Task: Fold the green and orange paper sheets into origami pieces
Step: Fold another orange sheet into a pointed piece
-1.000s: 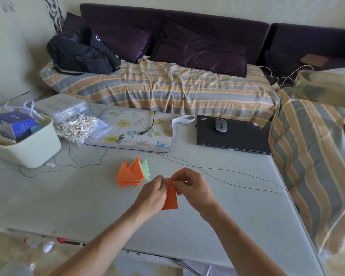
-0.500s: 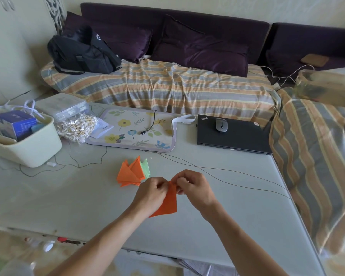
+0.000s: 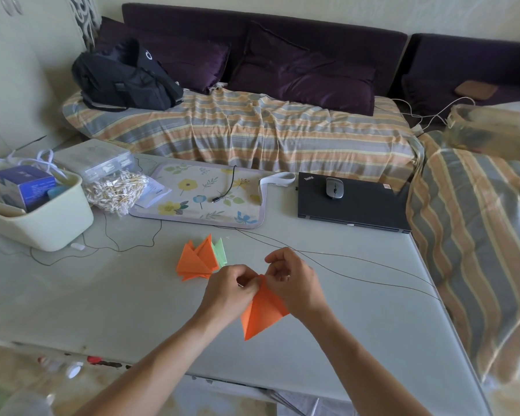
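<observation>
An orange folded paper piece (image 3: 261, 313) hangs above the pale table (image 3: 102, 301), spread into a kite-like shape with its point down. My left hand (image 3: 228, 291) pinches its top left edge and my right hand (image 3: 296, 283) pinches its top right edge, fingers curled at the upper tip. To the left on the table lies a small stack of folded orange triangles (image 3: 196, 261) with a pale green folded piece (image 3: 219, 250) tucked behind them.
A closed black laptop (image 3: 351, 205) with a mouse (image 3: 334, 188) lies at the back right. A floral pad (image 3: 204, 196), a bag of cotton swabs (image 3: 114, 190) and a cream bin (image 3: 39, 217) stand at the back left. Thin cables (image 3: 357, 268) cross the table.
The orange piece has opened out wider between my hands, from a narrow triangle to a broad kite shape. Both hands stay at its top, slightly apart.
</observation>
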### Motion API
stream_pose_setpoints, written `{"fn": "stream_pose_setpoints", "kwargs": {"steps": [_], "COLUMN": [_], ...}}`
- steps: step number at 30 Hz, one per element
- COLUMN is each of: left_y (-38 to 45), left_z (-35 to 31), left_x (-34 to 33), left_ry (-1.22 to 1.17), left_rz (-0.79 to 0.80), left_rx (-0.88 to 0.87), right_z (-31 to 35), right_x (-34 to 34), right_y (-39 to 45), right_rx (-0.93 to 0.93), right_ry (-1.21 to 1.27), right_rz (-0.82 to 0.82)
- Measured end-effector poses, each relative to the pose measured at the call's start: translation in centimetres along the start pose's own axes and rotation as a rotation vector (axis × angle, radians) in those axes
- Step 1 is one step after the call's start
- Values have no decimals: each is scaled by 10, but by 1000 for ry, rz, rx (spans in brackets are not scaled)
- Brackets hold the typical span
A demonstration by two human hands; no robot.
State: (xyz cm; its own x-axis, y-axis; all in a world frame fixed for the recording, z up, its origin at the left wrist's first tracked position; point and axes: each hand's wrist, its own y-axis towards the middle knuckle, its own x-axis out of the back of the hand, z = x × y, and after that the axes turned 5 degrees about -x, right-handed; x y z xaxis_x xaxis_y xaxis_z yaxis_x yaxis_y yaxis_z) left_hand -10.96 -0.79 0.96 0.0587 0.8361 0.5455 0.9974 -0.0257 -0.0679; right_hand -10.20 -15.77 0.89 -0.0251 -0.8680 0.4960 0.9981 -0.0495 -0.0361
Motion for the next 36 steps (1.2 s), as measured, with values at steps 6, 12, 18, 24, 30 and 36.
{"fn": "stream_pose_setpoints", "kwargs": {"steps": [6,12,18,24,30,36], "left_y": [-1,-2,-2,-1,-2,-1], "left_z": [-2,-3,-1,-3,-4,0], "left_x": [1,2,4,3,0,0], "left_ry": [-53,-118,-178,-318,-346,-347], "left_rz": [-32,-26,-50,-4,31,24], "left_rx": [56,89,126,151,128,126], "right_z": [0,-3,-1,-5,-9,-9], "right_x": [-2,-2,0,0,-1,2], "right_y": [-2,-2,-3,1,6,3], "right_rx": [136,207,164,107,-115,-188], "right_ry": [6,-17,-25,1,-51,-127], "right_rz": [-20,9,46,41,56,147]}}
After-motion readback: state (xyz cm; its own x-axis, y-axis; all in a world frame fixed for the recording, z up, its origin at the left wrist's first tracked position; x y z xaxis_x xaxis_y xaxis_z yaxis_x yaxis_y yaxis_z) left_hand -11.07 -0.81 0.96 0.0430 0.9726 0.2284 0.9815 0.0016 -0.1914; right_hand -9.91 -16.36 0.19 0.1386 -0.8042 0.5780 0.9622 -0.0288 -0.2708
